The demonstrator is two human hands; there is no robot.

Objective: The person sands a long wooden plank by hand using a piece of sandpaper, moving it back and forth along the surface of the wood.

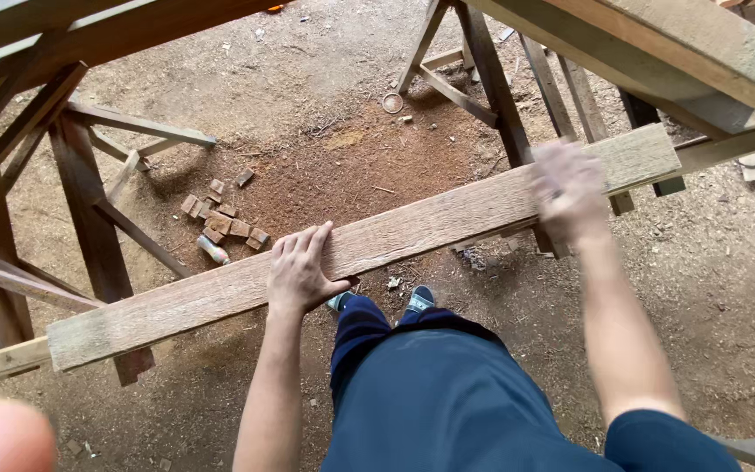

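**Both hands on a rough plank above a sawdust floor**

Sawdust and dirt cover the floor of an open workshop, seen from above by the person standing there in dark blue trousers. Across the middle of the view runs a long, rough wooden plank, slanting from lower left up to upper right. Its left end lies on a wooden rail by a trestle; its right end reaches another wooden frame with angled legs.

The left hand lies flat on the plank's near edge, fingers spread wide over the top face and thumb pointing right. The right hand is on the plank further up, toward the right end; it is blurred, so whether it grips the board or only presses on it cannot be told.

On the floor beyond the plank sits a small heap of wood offcuts, with a short cylinder-shaped scrap just beside it. A small ring lies near the far frame's legs. One shoe shows under the plank.
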